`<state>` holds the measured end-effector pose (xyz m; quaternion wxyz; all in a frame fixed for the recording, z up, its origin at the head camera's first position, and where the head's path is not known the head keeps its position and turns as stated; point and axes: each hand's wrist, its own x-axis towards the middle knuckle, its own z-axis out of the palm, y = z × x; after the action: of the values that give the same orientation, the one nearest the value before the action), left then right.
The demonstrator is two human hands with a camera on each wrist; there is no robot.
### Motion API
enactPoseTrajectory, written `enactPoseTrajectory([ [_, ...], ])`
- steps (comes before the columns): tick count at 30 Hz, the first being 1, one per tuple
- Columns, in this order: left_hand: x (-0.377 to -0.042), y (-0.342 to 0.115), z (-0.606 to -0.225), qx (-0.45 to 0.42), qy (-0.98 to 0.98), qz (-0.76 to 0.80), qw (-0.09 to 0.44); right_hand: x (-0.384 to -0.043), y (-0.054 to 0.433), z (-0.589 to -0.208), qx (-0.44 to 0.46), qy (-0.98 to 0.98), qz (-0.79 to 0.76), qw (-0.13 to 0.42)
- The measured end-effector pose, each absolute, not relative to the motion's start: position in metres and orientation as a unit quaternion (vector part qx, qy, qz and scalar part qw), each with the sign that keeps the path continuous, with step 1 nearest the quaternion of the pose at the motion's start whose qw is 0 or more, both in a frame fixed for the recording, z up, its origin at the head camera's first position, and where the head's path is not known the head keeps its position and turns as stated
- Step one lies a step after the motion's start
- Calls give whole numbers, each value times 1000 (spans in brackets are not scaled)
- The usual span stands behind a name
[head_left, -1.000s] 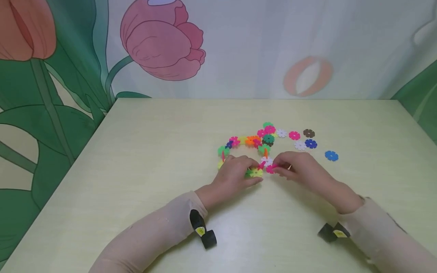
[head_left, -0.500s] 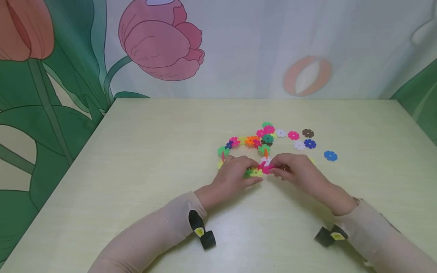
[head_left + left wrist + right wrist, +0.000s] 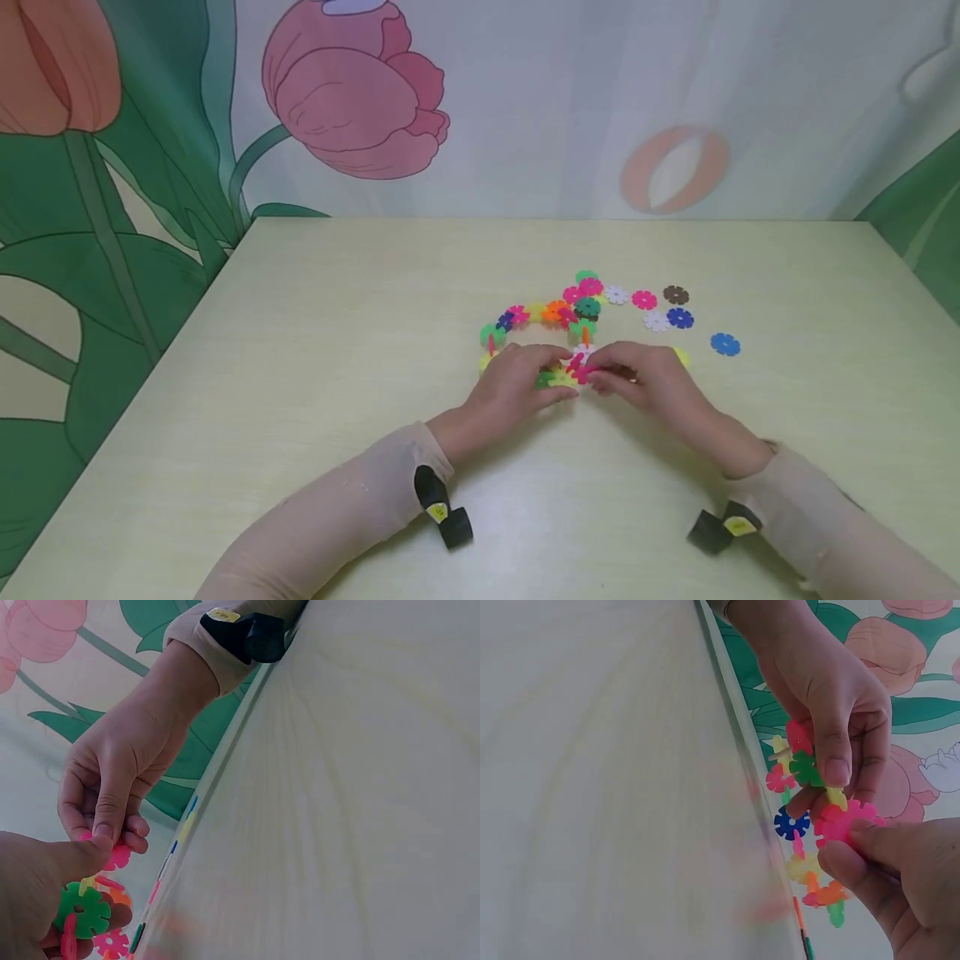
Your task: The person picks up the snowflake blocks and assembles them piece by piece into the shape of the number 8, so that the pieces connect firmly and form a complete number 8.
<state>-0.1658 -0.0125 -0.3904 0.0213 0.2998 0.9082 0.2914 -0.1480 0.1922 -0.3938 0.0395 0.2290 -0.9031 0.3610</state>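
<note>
Pink disc: it is in the right hand point(image 3: 660, 375), pinched between thumb and fingers; from this grip the pink disc point(image 3: 844, 825) lies to the left, at the near right corner of the ring point(image 3: 555, 312).
Left hand: nearer to the ring, the left hand point(image 3: 517, 379) pinches its green disc point(image 3: 805, 769).
Yellow disc: between the two grips, the yellow disc point(image 3: 562, 378) meets the pink one (whether slotted together, I cannot tell).
Axis: the disc is round, so the direction of its slots seems to matter more; the ring's near side runs left to right.
In the way: the left fingers hide part of the ring.
Around: a loose yellow disc point(image 3: 682, 357) shows behind the right hand; the blue disc point(image 3: 725, 344) and brown disc point(image 3: 676, 294) lie farther right on the table point(image 3: 337, 333).
</note>
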Motion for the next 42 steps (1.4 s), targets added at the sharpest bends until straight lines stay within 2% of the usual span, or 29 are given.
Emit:
enactPoseTrajectory([
  [6, -164, -15, -389, 292, 906, 303, 32, -147, 188, -397, 237, -895, 376, 45],
  [13, -165, -14, -392, 297, 909, 291, 37, -147, 186, -392, 233, -900, 368, 25],
  [19, -164, -13, -394, 351, 905, 240, -12, -153, 198, -381, 213, -922, 319, 52],
  [24, -165, -13, -395, 344, 911, 224, -37, -162, 219, -368, 166, -946, 270, 74],
  [28, -165, -13, -395, 328, 916, 229, -22, -171, 239, -364, 128, -961, 238, 58],
  [36, -165, -13, -392, 297, 926, 234, 5, -189, 258, -367, 77, -977, 200, -18],
  [42, -165, -12, -394, 297, 923, 246, 12, -205, 261, -377, 63, -981, 181, -36],
])
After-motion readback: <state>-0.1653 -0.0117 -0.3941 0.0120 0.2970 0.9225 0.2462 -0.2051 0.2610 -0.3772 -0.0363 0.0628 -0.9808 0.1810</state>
